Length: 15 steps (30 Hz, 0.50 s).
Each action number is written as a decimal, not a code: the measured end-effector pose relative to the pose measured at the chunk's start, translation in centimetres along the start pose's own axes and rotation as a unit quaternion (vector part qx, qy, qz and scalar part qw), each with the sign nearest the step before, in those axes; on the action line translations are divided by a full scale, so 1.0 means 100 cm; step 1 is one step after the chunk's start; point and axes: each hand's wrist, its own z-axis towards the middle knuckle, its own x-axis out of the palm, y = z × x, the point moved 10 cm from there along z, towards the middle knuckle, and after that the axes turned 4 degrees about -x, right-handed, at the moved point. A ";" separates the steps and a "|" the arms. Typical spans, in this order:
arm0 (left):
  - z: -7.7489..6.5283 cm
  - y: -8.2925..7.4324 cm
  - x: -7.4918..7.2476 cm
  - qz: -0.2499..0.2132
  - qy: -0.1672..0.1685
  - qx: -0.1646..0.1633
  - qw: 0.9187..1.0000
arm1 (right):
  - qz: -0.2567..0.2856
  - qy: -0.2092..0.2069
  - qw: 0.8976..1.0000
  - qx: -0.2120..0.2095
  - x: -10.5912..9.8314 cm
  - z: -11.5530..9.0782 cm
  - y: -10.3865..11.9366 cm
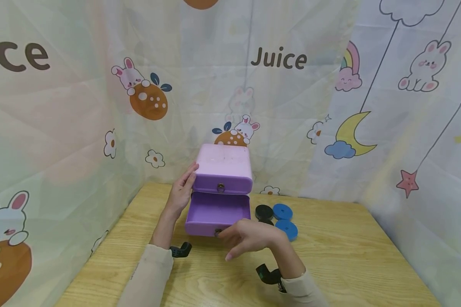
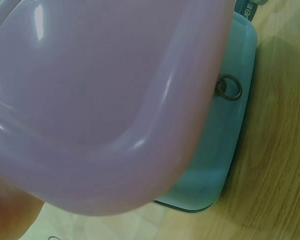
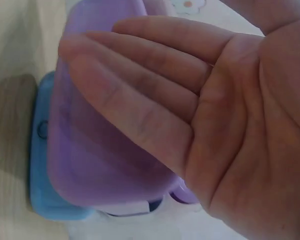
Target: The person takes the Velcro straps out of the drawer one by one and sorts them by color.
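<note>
A small purple chest (image 1: 223, 160) with two drawers stands on the table. Its upper drawer (image 1: 203, 183) is closed, and its lower drawer (image 1: 207, 207) is pulled out, its visible inside bare. Along the chest's left side lies my left hand (image 1: 180, 194), fingers extended against it. My right hand (image 1: 253, 235) hovers before the lower drawer, fingertips right at its ring pull (image 1: 217, 233). Slightly bent fingers (image 3: 140, 112) and a bare palm show in the right wrist view. In the left wrist view the ring pull (image 2: 231, 87) sits on a drawer front that looks teal.
Black discs (image 1: 264, 212) and blue discs (image 1: 286, 230) lie just right of the chest, one black disc partly behind my right hand. The wooden table (image 1: 345, 247) extends to the right. Printed cloth walls (image 1: 292, 106) enclose it behind and at both sides.
</note>
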 end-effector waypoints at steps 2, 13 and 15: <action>0.000 0.000 0.000 -0.001 0.000 0.000 1.000 | -0.002 0.010 1.000 0.022 0.006 0.003 -0.003; -0.001 -0.003 0.000 -0.006 0.001 0.002 1.000 | -0.081 0.031 0.992 0.089 0.025 0.017 -0.012; -0.001 -0.002 0.000 -0.005 -0.001 0.001 1.000 | -0.086 0.025 0.992 0.094 0.024 0.018 -0.012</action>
